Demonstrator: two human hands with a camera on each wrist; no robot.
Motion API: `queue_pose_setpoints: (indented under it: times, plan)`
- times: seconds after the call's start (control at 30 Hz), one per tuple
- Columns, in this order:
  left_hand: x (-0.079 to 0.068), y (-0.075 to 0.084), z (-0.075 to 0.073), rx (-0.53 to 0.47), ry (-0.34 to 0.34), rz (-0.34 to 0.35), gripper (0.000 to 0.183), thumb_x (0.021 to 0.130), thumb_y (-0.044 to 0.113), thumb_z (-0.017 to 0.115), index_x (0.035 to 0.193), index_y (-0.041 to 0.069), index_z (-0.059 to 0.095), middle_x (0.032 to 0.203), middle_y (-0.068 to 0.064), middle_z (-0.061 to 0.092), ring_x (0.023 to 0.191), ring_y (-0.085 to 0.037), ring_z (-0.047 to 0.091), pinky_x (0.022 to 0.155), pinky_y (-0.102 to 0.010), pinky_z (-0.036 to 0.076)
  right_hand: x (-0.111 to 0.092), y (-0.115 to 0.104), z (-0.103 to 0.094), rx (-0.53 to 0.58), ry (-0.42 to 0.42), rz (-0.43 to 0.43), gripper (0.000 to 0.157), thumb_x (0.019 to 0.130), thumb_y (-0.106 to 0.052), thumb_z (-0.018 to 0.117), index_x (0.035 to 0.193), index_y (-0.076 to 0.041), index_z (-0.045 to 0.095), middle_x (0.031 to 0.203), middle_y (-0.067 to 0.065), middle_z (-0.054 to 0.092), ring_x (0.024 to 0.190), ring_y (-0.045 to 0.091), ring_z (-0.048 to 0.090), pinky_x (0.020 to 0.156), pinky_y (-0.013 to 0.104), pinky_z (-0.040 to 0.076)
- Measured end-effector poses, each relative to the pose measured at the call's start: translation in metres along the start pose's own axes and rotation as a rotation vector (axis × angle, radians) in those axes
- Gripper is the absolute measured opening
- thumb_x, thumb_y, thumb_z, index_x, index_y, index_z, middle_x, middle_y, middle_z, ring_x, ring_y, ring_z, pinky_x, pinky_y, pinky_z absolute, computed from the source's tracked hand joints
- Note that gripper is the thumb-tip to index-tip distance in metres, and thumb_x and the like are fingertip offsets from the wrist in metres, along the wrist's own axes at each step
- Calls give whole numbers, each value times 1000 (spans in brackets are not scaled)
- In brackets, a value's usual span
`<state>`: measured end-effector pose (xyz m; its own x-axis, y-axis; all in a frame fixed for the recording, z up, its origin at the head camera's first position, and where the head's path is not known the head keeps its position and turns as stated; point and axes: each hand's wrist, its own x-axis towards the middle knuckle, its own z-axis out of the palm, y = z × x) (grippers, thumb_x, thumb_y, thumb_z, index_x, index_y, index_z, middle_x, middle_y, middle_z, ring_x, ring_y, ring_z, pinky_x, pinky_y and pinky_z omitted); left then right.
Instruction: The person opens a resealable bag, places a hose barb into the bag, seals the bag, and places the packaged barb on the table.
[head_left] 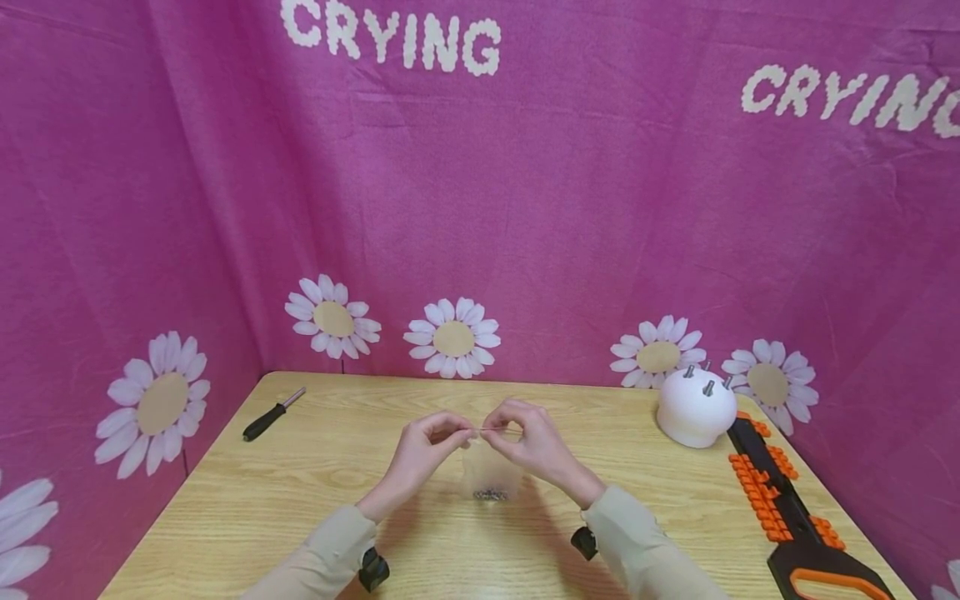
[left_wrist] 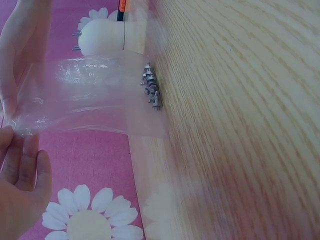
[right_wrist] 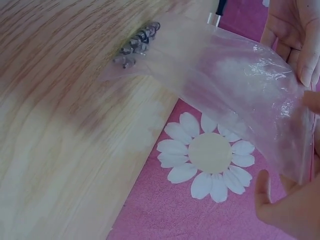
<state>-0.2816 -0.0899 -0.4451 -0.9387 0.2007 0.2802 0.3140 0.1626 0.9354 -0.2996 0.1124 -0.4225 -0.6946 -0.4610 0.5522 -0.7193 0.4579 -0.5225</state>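
Note:
A clear plastic zip bag [head_left: 489, 468] hangs upright between both hands at the middle of the table, its bottom close to the wood. My left hand [head_left: 422, 450] pinches the top edge at the left corner between thumb and fingers. On the right side of that edge, my right hand [head_left: 537, 440] pinches the bag, where a thin reddish zip line shows. Several small metal screws or bolts [left_wrist: 151, 87] lie gathered in the bag's bottom. The right wrist view shows the bag [right_wrist: 230, 75] stretched and wrinkled near its mouth, with the fingers of both hands at its top.
A screwdriver [head_left: 274, 415] with a black handle lies at the back left of the wooden table [head_left: 300, 500]. At the back right stands a white dome [head_left: 696, 408] with metal posts. A black and orange toy-like piece [head_left: 787, 492] runs along the right edge. Pink cloth [head_left: 480, 208] hangs behind.

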Motion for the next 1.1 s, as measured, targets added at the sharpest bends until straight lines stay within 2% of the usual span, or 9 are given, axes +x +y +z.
queue_pose_setpoints:
  times: [0.27,0.33,0.5,0.6,0.87,1.1]
  plan:
    - [-1,2,0,2,10,-10,16,92,21,69,103,9,73,101,-13,75,88,-15,71,83,-18,55,-6,3,-4,27,13,25,6,87,-15,75,88,-8,74,84,-1,70,80,8,63,76,24,54]
    - [-1,2,0,7,15,-8,16,92,20,70,103,9,73,100,-13,75,87,-15,71,82,-19,55,-8,5,-6,23,23,26,2,86,-11,75,87,-10,73,83,-1,70,79,7,62,75,24,53]
    - [-1,2,0,11,15,-2,16,92,20,70,102,9,73,100,-13,75,87,-17,71,82,-18,55,-10,6,-8,-1,18,-24,6,86,-6,73,85,-12,72,82,-1,69,78,7,62,74,24,53]
    - [-1,2,0,15,16,-2,16,92,21,70,102,9,73,100,-13,75,87,-16,71,82,-18,55,-11,6,-9,-7,19,-51,4,89,-9,72,86,-12,71,82,0,69,78,8,62,74,25,53]
    - [-1,2,-1,34,35,-34,11,91,20,71,100,14,74,96,-7,76,85,-10,70,83,-19,55,-19,14,-14,-20,88,-32,4,88,-11,74,84,-13,72,79,-3,68,75,5,58,70,23,50]
    - [-2,3,-2,23,28,-26,15,90,20,72,102,10,74,98,-14,75,87,-15,70,83,-17,53,-22,18,-16,-20,92,-35,3,88,-10,73,85,-9,73,80,-3,69,75,3,59,69,25,52]
